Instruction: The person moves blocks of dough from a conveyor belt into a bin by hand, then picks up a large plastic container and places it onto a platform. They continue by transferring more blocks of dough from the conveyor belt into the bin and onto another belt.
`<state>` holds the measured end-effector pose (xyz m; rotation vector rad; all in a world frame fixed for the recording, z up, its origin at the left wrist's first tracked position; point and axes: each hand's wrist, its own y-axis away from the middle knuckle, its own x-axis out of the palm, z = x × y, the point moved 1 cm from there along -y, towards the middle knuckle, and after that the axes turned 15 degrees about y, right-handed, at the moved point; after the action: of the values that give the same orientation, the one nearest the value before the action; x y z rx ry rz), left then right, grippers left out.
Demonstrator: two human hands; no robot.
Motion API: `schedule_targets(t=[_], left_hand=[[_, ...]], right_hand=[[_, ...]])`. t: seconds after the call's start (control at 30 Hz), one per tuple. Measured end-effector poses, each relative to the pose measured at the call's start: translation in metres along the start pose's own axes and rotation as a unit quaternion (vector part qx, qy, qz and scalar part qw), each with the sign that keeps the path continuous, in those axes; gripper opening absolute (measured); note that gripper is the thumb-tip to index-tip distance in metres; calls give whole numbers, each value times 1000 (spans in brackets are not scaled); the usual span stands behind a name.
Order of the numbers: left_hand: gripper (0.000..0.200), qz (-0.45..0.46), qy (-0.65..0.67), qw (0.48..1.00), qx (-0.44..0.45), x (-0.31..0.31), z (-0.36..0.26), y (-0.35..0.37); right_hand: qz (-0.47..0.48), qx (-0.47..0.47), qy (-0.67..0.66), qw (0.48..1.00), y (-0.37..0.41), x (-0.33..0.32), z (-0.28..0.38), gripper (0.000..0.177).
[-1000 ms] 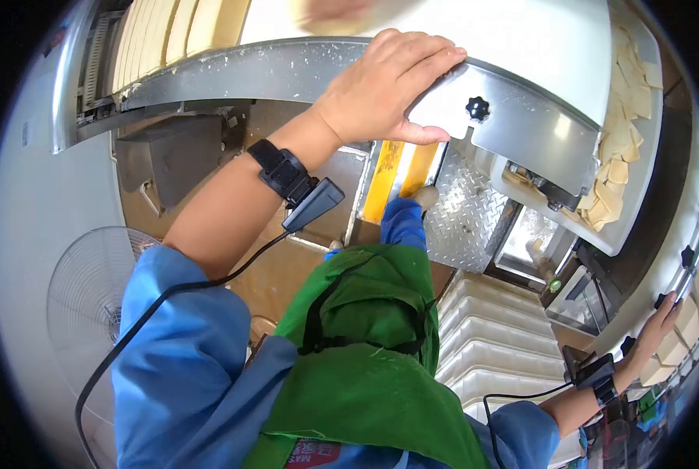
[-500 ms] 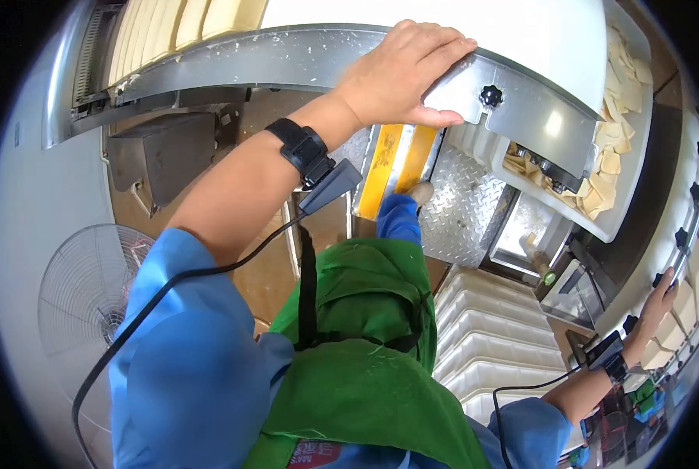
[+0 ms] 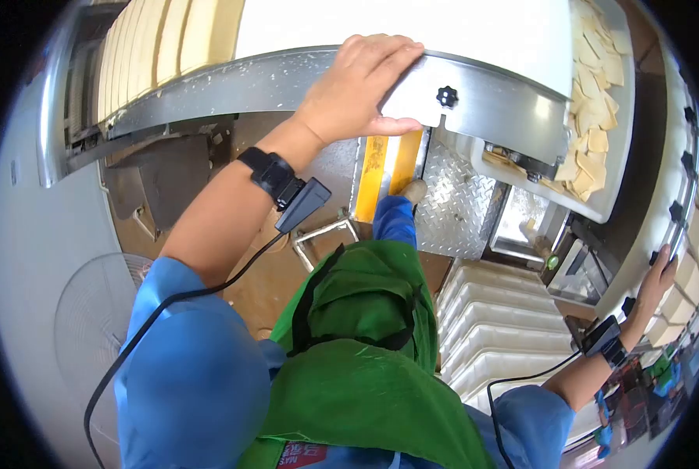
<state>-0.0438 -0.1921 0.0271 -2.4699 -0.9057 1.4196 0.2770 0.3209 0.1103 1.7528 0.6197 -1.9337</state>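
Observation:
My left hand grips the metal side rail of a conveyor with a white belt; its fingers lie over the top edge and the thumb stretches along the outer face. A black star knob sits just right of the thumb. Pale dough-like slabs stand in a row on the belt at the upper left. At the far right my right hand holds the rail of a second conveyor, near its black knobs; part of its fingers is hard to see. Both wrists wear strapped black devices with cables.
A white bin of flat pale pieces stands at the belt's end. Below are a yellow-striped step, a tread-plate platform, my foot, and stacked white trays. A fan stands at left.
The view has shifted, so the near conveyor and my left hand appear farther left. Both hands stay on their rails.

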Motion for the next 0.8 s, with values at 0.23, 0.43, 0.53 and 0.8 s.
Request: schedule_targets(t=[0.23,0.43,0.53,0.8], left_hand=[[84,18,-3,1000,-7,0,-4,-2],[90,32,-35,998,-33,5,0,2],[89,38,-36,999,-14,6,2,1],[92,48,-26,998,-38,3,-4,3]], right_hand=[[-66,-13,-6,998,20,-4,36,54],[-78,42,143,986,18,0,25,89],[-57,48,34,997,24,-5,29,93],[-48,90,38,994,31,-10,35,85]])
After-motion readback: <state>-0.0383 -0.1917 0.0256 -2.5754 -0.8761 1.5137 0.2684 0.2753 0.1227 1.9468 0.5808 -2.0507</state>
